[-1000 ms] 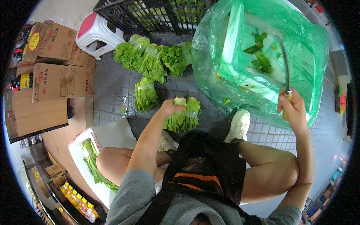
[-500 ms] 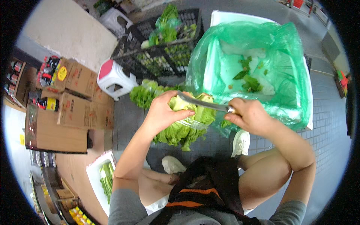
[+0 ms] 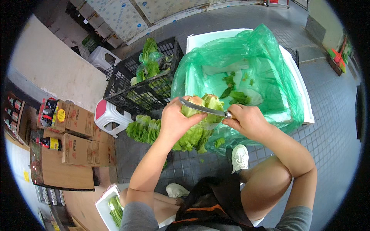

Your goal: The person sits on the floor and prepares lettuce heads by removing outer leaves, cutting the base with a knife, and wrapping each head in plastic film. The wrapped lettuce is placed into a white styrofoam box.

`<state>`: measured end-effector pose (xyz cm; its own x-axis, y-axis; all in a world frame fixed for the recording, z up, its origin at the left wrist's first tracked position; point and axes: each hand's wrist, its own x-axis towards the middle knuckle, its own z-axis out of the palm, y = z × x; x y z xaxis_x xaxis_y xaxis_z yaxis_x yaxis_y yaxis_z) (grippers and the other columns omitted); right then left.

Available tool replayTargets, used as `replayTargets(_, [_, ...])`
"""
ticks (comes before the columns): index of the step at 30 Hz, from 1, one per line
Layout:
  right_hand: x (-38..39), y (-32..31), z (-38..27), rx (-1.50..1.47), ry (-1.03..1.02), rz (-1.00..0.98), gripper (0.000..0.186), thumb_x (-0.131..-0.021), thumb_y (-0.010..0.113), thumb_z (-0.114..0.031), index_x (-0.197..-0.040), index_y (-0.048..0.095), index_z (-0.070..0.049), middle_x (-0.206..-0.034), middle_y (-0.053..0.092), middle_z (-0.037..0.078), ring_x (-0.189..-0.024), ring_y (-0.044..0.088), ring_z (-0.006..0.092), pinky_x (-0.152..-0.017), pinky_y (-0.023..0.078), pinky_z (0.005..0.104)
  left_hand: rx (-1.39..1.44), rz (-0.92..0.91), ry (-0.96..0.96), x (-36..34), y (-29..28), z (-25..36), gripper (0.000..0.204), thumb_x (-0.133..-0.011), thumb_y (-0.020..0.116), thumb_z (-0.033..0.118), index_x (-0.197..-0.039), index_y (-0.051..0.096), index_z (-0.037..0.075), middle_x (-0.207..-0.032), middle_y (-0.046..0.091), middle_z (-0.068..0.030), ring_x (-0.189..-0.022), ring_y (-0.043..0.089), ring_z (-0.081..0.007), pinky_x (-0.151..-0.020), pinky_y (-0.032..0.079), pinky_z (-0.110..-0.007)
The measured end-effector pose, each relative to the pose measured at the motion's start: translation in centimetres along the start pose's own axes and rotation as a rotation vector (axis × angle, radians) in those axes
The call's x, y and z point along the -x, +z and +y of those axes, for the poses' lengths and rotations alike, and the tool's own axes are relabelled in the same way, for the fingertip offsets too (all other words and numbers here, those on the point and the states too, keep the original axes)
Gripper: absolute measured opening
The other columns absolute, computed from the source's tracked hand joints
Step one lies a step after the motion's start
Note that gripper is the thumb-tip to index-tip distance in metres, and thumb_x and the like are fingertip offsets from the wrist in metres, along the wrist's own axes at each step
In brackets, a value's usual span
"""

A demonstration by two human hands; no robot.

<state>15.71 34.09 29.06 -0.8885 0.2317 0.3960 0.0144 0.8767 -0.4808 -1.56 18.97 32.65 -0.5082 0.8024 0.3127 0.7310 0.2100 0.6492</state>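
Note:
My left hand is closed round green lettuce, its leaves hanging down and pale, brownish stem ends facing up. In my right hand is a knife, gripped by its handle. The curved blade reaches left across the stem ends, its tip near my left fingers. Whether the edge touches the stems I cannot tell. More leafy lettuce lies on the floor to the left of my left hand. Just beyond my hands stands a white box lined with a green plastic bag; loose leaves lie inside.
A black crate with greens stands at the far left, beside a white stool with a red top. Cardboard boxes and dark bottles are further left. A white foam box of long greens sits near left.
My view has shifted, so crate, stool and lined box appear further left. My hands, lettuce and knife have come closer to the lined box. Both grips stay the same.

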Motion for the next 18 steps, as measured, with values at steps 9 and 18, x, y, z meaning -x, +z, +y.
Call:
replayTargets(9, [-0.3, -0.5, 1.9, 0.061, 0.098, 0.030, 0.033, -0.083, 0.059, -0.034, -0.075, 0.048, -0.004, -0.063, 0.057, 0.014, -0.056, 0.057, 0.0343, -0.049, 0.045, 0.0425, -0.036, 0.072, 0.042, -1.2, 1.4, 0.8, 0.041, -0.057, 0.080, 0.023, -0.088, 0.063, 0.002, -0.089, 0.063, -0.0133, -0.082, 0.062, -0.0284, -0.074, 0.049, -0.035])
replayTargets(18, [-0.4, -2.7, 1.5, -0.213, 0.281, 0.230, 0.033, -0.084, 0.059, -0.033, -0.074, 0.050, -0.003, -0.063, 0.057, 0.016, -0.058, 0.056, 0.0357, -0.053, 0.045, 0.0425, -0.268, 0.185, 0.238, -1.4, 1.0, 1.2, 0.042, -0.053, 0.081, 0.017, -0.087, 0.063, 0.001, -0.087, 0.062, -0.0140, -0.080, 0.059, -0.0285, -0.073, 0.047, -0.035])
